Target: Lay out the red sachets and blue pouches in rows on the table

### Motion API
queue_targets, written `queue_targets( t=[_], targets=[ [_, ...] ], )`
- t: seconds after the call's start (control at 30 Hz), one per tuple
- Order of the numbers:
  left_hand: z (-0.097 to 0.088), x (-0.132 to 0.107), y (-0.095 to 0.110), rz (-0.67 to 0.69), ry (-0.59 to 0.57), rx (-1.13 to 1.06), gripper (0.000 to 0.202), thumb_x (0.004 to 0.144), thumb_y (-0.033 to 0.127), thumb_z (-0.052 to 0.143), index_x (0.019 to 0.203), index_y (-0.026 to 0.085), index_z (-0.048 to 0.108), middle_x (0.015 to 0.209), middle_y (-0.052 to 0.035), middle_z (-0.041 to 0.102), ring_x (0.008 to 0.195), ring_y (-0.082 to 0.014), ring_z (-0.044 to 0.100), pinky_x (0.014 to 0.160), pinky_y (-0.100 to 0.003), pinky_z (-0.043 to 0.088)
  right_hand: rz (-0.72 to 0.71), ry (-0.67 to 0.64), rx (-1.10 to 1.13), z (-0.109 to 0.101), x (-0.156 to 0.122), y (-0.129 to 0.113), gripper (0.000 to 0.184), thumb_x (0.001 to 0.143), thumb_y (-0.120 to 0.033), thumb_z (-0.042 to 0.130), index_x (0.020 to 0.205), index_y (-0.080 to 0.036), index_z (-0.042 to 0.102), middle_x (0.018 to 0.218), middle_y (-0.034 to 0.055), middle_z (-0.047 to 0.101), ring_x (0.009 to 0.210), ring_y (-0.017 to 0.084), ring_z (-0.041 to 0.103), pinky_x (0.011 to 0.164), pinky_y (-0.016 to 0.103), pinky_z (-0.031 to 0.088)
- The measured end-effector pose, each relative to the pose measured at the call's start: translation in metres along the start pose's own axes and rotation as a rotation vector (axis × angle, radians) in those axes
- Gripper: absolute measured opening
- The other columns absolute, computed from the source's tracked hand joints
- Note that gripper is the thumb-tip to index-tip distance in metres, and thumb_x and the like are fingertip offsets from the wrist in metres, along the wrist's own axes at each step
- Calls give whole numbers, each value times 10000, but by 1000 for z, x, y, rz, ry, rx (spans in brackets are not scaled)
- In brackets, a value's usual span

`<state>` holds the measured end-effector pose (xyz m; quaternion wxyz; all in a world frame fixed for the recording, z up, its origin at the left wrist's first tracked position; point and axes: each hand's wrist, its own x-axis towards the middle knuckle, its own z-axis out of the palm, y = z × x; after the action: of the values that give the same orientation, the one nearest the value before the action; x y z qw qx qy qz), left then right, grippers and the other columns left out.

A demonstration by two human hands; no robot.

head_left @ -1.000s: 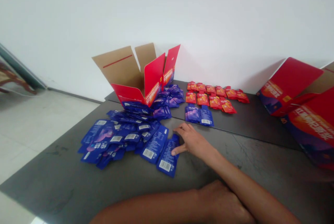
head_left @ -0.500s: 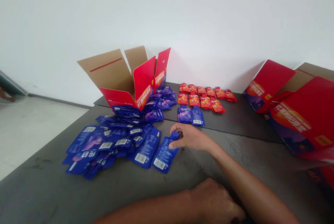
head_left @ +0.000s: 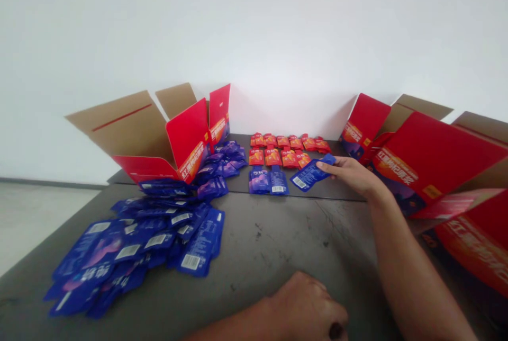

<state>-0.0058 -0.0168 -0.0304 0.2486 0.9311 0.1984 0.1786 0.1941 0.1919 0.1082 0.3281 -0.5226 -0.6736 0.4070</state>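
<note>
My right hand grips a blue pouch by its narrow spout end, thumb on top. The pouch is tilted above the back part of the table, its barcode side up, just right of two small piles of blue pouches. My left hand is closed in a fist on the table near the front edge, with a dark hollow at its thumb side and nothing visible in it. At the left lies a large loose heap of blue pouches, overlapping one another.
Red pouches lie in two rows along the wall. An open red carton stands behind the blue heap, with another carton beyond it. More open red cartons line the right side. A seam crosses the dark table.
My right hand has lifted the blue pouch from beside the heap and carried it right and away from me. The view has shifted right. My left fist stays on the table.
</note>
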Motion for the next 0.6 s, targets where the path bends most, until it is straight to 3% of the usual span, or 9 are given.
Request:
queue_targets(
  t=[0.17,0.43,0.5,0.6],
  targets=[
    [-1,0,1,4,-7,10,224,820,392,657,712,199,621,605,22,645,549,-123,547,572,-294,350,92,-99,62,-7,6,30,631,654,-720,850,884,-136,782,821,50,751,716,154,565,692,290,420],
    [-2,0,0,1,-105,-57,204,829,375,653,744,190,638,643,17,647,581,-123,535,613,-282,378,58,-169,44,12,11,19,618,702,-700,809,970,-144,781,778,18,713,650,122,532,585,252,394],
    [-3,-1,2,-39,-47,-177,190,784,343,673,706,182,609,602,24,595,555,-110,488,600,-277,342,23,-178,31,10,9,13,577,708,-675,816,942,-150,773,755,3,693,635,115,521,561,244,382],
    [-11,0,4,-272,194,-603,166,738,301,682,699,168,591,571,34,513,527,-85,430,550,-246,286,-13,-216,38,6,2,0,503,707,-625,845,852,-156,734,700,-23,650,612,105,516,533,232,372]
  ],
)
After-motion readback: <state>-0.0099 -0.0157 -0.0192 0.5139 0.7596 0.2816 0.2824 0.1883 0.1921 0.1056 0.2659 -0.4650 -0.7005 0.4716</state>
